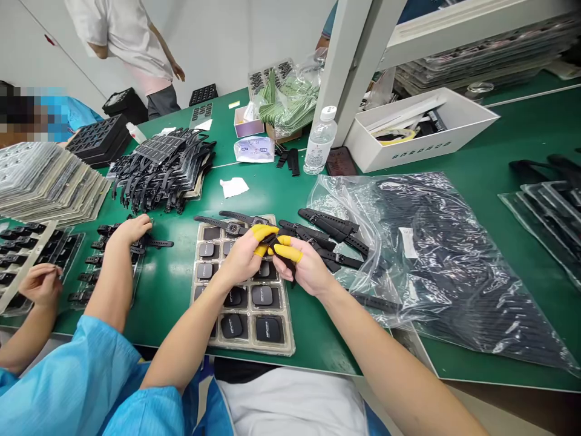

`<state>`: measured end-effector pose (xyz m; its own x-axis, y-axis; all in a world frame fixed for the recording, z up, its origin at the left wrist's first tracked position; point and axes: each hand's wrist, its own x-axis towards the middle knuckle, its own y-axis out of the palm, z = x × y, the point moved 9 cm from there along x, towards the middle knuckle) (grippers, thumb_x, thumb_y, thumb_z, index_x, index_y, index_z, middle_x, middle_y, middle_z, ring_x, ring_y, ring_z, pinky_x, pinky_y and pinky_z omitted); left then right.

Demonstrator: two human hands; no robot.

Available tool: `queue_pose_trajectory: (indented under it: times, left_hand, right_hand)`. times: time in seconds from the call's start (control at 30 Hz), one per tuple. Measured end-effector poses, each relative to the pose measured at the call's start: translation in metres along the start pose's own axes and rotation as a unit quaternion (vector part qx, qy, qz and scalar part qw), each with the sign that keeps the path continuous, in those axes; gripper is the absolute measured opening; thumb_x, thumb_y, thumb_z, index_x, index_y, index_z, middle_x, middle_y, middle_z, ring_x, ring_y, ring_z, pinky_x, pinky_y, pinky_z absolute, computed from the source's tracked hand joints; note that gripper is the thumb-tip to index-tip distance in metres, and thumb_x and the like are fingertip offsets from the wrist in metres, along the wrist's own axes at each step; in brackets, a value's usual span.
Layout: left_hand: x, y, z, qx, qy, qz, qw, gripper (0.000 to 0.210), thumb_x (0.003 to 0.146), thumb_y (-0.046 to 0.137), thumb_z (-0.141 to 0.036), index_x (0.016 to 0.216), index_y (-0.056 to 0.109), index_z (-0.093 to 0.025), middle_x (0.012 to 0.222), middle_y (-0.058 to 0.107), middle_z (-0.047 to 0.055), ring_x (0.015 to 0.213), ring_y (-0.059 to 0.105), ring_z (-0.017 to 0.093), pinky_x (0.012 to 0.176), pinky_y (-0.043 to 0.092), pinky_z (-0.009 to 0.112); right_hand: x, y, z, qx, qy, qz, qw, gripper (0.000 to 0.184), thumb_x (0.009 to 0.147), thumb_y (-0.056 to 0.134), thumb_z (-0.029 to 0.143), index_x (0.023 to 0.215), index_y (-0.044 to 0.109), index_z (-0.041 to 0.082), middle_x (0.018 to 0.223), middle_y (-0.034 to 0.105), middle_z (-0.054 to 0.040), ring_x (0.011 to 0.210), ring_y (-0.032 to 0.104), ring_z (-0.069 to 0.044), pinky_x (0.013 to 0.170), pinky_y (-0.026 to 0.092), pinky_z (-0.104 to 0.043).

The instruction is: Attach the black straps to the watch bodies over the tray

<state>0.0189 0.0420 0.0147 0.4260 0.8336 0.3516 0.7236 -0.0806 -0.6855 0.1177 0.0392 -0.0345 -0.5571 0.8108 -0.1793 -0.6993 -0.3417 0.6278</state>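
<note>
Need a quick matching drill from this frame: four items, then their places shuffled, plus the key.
Items:
1. water bottle
2. white bin
3. tray of watch bodies
4. clear bag of straps

Places:
A. under both hands, left hand and right hand
B. right of the hands, lying flat
C. upright by the white post
D. behind the bag, below the shelf

Pairs: 1-C, 2-D, 3-A, 4-B

- Black watch strap [278, 247]: narrow, matte, pinched between yellow-capped fingertips above the far end of the tray [272, 347], one end hanging below the fingers.
</note>
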Motion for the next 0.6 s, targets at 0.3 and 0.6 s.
queue_pose_trajectory:
  times: [0.3,0.6]
  left_hand:
    - [-0.003,0.002,-0.005,0.018,-0.003,0.054,0.998,0.045,0.107,0.040,-0.025,0.150,0.052,-0.019,0.131,0.059,0.014,0.124,0.060,0.025,0.112,0.053,0.044]
    - [-0.003,0.001,0.001,-0.007,-0.032,0.074,0.997,0.040,0.108,0.041,-0.027,0.144,0.058,-0.021,0.130,0.064,0.013,0.120,0.064,0.024,0.109,0.055,0.042]
  right_hand:
    - [0.000,-0.008,-0.006,0.054,0.056,-0.010,0.997,0.036,0.075,0.086,0.041,0.076,0.056,0.021,0.048,0.051,0.0056,0.040,0.031,-0.007,0.038,0.020,-0.019]
    - [-0.001,-0.009,-0.007,0.003,0.056,-0.008,0.998,0.039,0.077,0.085,0.046,0.079,0.055,0.021,0.051,0.054,0.0053,0.041,0.033,-0.006,0.039,0.024,-0.020]
